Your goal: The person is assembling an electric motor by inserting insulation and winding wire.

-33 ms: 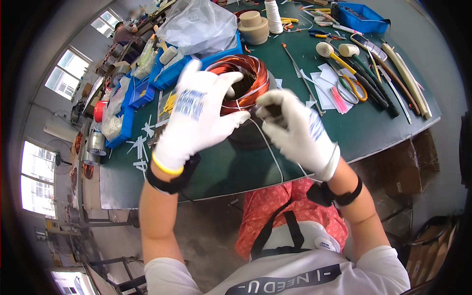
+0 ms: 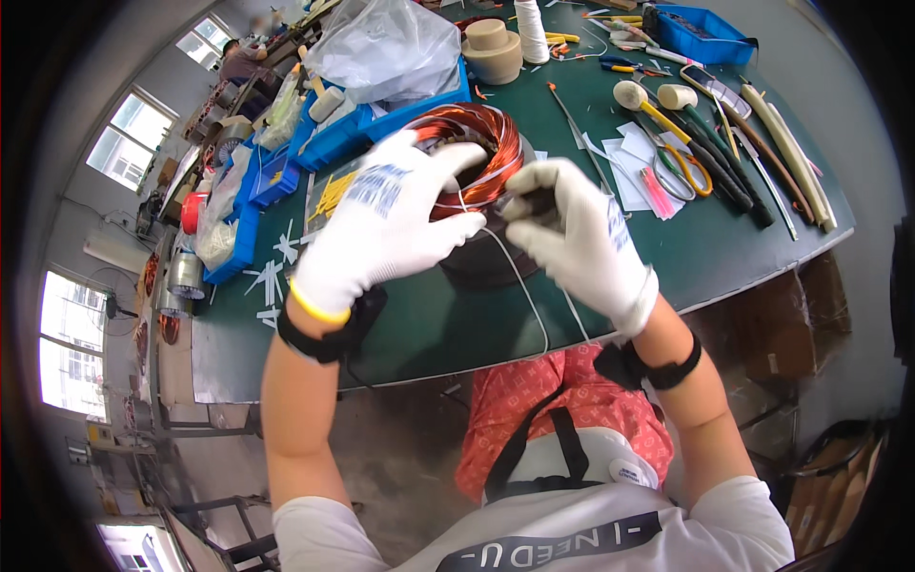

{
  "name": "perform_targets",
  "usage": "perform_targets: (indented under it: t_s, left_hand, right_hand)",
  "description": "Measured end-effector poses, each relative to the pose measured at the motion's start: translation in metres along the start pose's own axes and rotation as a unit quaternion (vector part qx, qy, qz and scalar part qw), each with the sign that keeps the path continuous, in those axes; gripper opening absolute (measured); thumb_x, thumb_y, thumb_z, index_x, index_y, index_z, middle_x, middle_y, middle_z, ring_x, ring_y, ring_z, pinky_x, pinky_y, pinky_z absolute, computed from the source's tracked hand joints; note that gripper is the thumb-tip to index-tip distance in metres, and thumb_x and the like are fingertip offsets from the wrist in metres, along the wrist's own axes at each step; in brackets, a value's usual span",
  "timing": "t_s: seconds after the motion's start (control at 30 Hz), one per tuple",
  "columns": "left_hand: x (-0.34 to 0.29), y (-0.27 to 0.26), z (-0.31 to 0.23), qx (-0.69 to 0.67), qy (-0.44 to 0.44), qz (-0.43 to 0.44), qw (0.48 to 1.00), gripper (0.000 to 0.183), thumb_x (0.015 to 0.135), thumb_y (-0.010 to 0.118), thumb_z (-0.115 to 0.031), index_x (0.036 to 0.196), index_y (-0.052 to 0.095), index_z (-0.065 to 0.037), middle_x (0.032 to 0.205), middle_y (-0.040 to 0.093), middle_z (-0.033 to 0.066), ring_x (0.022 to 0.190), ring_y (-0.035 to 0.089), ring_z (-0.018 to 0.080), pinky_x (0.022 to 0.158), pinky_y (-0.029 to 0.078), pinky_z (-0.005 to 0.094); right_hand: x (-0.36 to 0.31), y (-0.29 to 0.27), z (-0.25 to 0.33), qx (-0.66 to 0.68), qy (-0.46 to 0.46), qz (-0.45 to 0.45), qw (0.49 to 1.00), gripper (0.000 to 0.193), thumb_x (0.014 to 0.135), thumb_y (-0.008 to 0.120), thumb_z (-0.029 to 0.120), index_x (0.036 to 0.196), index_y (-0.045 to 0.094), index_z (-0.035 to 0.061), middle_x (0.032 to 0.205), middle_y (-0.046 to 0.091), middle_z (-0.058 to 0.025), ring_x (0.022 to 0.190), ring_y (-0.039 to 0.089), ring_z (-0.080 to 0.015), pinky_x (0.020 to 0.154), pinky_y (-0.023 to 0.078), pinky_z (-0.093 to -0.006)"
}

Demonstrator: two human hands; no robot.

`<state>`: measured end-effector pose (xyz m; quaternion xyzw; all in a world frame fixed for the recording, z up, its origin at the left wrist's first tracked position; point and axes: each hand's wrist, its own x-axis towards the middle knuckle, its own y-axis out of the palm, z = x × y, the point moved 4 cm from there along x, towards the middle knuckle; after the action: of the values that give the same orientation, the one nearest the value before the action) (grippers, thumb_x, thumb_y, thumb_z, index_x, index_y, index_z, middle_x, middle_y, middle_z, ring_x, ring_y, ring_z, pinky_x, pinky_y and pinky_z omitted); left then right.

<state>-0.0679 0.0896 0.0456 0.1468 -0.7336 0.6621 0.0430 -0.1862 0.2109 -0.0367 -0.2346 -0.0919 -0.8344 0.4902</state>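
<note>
A ring-shaped coil of copper-coloured wire (image 2: pixel 503 143) rests on a dark round base (image 2: pixel 486 262) at the middle of the table. My left hand (image 2: pixel 386 214), in a white knit glove, grips the coil's left side, fingers reaching into the ring and thumb along the near edge. At the coil's right side is my right hand (image 2: pixel 581 238), also gloved, its fingers curled in a pinch. A white cord (image 2: pixel 522 286) comes off the coil's near side and drops toward the table edge. Another length runs below my right hand; its fingertips are partly hidden.
Blue bins (image 2: pixel 329 143) with a plastic bag (image 2: pixel 386 48) stand at the far left. Mallets (image 2: pixel 677 97), scissors (image 2: pixel 681 172) and rods lie on the right. A cord spool (image 2: pixel 531 33) and a stepped tan block (image 2: pixel 493 57) stand behind. White strips (image 2: pixel 269 281) lie at the left.
My left hand has lowered slightly and its fingers have closed in on the coil. My right hand has shifted a little, and the cord beneath it hangs straighter.
</note>
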Motion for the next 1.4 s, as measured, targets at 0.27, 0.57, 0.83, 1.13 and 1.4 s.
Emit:
perform_targets:
  t_s: [0.27,0.57,0.83,1.13,1.4]
  left_hand:
    - [-0.008,-0.015,-0.017,0.202,0.041,-0.117,0.971,0.086,0.062,0.085,-0.031,0.134,0.047,-0.003,0.139,0.048,0.0176,0.133,0.035,0.0426,0.111,0.020,0.0566]
    - [-0.022,0.018,-0.005,-0.077,0.093,-0.223,0.967,0.059,0.073,0.078,-0.010,0.125,0.052,-0.002,0.106,0.068,0.0114,0.096,0.064,0.0328,0.086,0.049,0.0394]
    - [-0.028,0.029,-0.004,-0.040,0.182,-0.266,0.946,0.028,0.069,0.080,-0.005,0.094,0.067,-0.011,0.098,0.069,0.0089,0.085,0.063,0.0295,0.077,0.049,0.0385]
    - [-0.027,0.031,-0.002,-0.018,0.195,-0.276,0.941,0.034,0.062,0.073,-0.002,0.093,0.069,-0.016,0.098,0.065,0.0068,0.077,0.059,0.0284,0.069,0.046,0.0389]
    - [-0.025,0.030,-0.003,-0.017,0.192,-0.283,0.939,0.031,0.062,0.072,-0.003,0.091,0.069,-0.015,0.097,0.065,0.0062,0.075,0.059,0.0270,0.066,0.046,0.0376]
  right_hand:
    - [0.048,-0.011,0.062,-0.070,-0.162,-0.085,0.981,0.022,0.084,0.050,-0.003,0.104,0.057,0.0009,0.087,0.063,-0.0140,0.083,0.063,-0.0256,0.077,0.050,-0.0341]
    - [0.010,-0.026,0.028,-0.104,-0.123,0.028,0.987,0.010,0.086,0.050,-0.007,0.093,0.052,-0.0005,0.082,0.058,-0.0081,0.075,0.058,-0.0164,0.071,0.049,-0.0284]
    - [-0.028,-0.011,-0.010,0.220,0.155,0.017,0.963,0.031,0.097,0.045,0.012,0.124,0.050,-0.0021,0.095,0.059,-0.0038,0.086,0.058,-0.0144,0.077,0.049,-0.0306]
    - [-0.158,-0.125,0.021,-0.056,0.062,-0.048,0.995,0.019,0.085,0.065,0.007,0.104,0.064,0.0079,0.106,0.064,-0.0057,0.091,0.061,-0.0199,0.085,0.051,-0.0348]
    - [-0.551,-0.309,-0.151,-0.315,0.628,-0.056,0.709,0.032,0.094,0.052,0.026,0.118,0.067,0.0103,0.121,0.065,-0.0158,0.111,0.061,-0.0347,0.094,0.048,-0.0381]
